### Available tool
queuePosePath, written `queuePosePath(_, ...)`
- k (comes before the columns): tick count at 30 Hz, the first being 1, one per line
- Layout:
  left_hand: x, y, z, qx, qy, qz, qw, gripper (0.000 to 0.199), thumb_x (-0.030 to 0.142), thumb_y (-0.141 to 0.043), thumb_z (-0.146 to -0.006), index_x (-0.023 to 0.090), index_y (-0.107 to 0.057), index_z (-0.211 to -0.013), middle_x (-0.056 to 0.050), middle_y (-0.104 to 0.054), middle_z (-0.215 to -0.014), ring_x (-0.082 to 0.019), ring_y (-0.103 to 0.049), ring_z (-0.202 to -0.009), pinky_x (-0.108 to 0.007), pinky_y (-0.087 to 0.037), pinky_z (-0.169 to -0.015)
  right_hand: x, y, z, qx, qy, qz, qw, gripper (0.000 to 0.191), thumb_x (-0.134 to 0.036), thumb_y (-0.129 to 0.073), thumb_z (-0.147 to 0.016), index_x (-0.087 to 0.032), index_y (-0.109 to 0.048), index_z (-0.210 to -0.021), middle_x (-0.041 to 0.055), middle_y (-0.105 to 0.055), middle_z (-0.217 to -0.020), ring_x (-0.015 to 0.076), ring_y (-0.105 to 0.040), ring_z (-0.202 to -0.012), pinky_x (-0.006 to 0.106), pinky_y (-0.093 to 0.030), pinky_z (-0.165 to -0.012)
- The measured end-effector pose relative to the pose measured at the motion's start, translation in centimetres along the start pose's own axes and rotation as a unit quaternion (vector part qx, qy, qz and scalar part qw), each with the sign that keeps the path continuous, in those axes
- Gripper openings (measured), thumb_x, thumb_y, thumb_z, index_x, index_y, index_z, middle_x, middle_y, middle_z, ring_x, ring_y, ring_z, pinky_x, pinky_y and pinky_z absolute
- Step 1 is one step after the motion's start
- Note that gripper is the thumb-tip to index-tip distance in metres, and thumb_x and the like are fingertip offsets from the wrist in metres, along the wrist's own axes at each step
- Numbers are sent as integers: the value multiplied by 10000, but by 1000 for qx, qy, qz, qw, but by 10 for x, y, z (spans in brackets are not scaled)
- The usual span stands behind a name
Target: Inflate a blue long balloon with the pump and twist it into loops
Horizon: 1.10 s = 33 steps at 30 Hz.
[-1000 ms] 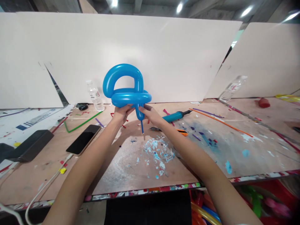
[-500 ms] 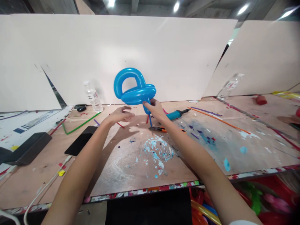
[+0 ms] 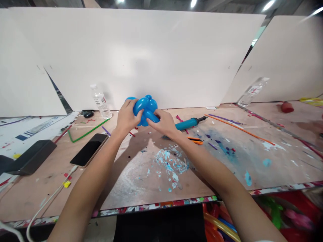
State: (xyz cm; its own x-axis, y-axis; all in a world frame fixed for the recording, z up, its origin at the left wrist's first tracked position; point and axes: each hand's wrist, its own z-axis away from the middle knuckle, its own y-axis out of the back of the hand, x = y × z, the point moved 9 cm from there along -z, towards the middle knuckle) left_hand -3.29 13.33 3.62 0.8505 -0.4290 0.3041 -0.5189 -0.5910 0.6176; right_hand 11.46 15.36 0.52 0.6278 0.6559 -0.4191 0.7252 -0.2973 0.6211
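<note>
Between both hands, in the head view, is a twisted blue balloon (image 3: 144, 107), bunched into several bulges and held above the back of the table. My left hand (image 3: 127, 116) grips it from the left, thumb at the front. On the right side my right hand (image 3: 163, 121) clasps it, its thumb pressed against the lower bulge. The palms and fingers cover parts of the balloon. Just beyond the right wrist lies a blue balloon pump (image 3: 188, 124) with a black nozzle. Orange-handled scissors (image 3: 195, 140) lie partly hidden under the right forearm.
A phone (image 3: 88, 150) on a white cable and a dark box (image 3: 32, 157) lie at left. Water bottles (image 3: 101, 102) stand by the white board (image 3: 176, 60). Uninflated orange (image 3: 242, 128) and green (image 3: 89, 130) balloons lie about. Inflated balloons (image 3: 222, 225) fill the space below the table's right edge.
The left hand, free before, has taken hold of the balloon. Its large loop has been turned and folded down into a compact bunch between the hands. The view has shifted slightly.
</note>
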Motion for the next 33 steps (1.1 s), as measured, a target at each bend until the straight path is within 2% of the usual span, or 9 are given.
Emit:
queuePosePath(5,-17,3,-5,39,21,14,999,417,330,-569,-832,154,-564,-1210,-117,-594,-1146,-249,-557,-1075,-350,-423,-965,-2,-2,0,-7,-2,-15,1000,326,-477,-597,-772,-200,-451,-679,-25,-498,-634,129,-467,-599,266,-295,-575)
queuePosePath(10,-39,10,-7,84,66,22,994,428,361,-596,-816,136,-589,-1180,-121,-618,-1101,-257,-573,-1030,-370,-442,-913,-13,-1,3,-4,22,-18,1000,293,-455,-600,-765,-195,-471,-724,-10,-539,-710,138,-485,-653,263,-307,-597)
queuePosePath(14,-63,21,-7,110,130,53,984,459,387,-617,-798,125,-594,-1174,-123,-628,-1124,-248,-584,-996,-363,-451,-880,-20,0,4,-7,39,-11,999,267,-437,-596,-766,-194,-488,-744,6,-560,-738,152,-494,-684,274,-319,-622)
queuePosePath(18,-90,29,-5,123,193,94,969,479,412,-638,-775,120,-607,-1154,-103,-654,-1041,-226,-600,-907,-341,-468,-812,-22,3,3,-11,64,-13,998,266,-435,-604,-762,-198,-485,-744,-8,-528,-705,145,-477,-668,273,-312,-619)
queuePosePath(24,-123,40,0,170,232,113,951,435,402,-658,-749,133,-636,-1091,-76,-666,-983,-195,-605,-850,-322,-480,-783,-22,12,-1,-46,102,-5,994,275,-404,-626,-746,-198,-445,-726,-10,-499,-717,131,-457,-662,265,-311,-620)
queuePosePath(29,-130,43,2,172,231,149,946,459,381,-677,-737,132,-614,-1118,-90,-666,-1014,-202,-621,-866,-326,-501,-767,-19,17,-4,-75,113,-1,991,277,-391,-645,-738,-199,-446,-722,-13,-508,-719,126,-455,-650,259,-306,-600)
queuePosePath(31,-123,42,0,162,200,158,953,501,386,-696,-723,143,-594,-1149,-96,-658,-1061,-212,-621,-920,-341,-505,-805,-17,16,-4,-85,106,7,991,277,-397,-654,-736,-197,-463,-729,-7,-528,-729,132,-473,-659,263,-317,-604)
queuePosePath(33,-112,40,-2,151,164,157,962,551,388,-722,-701,162,-565,-1179,-94,-649,-1086,-219,-621,-944,-351,-512,-816,-10,11,-4,-104,69,9,992,257,-403,-654,-741,-194,-521,-808,6,-572,-764,149,-507,-683,268,-338,-614)
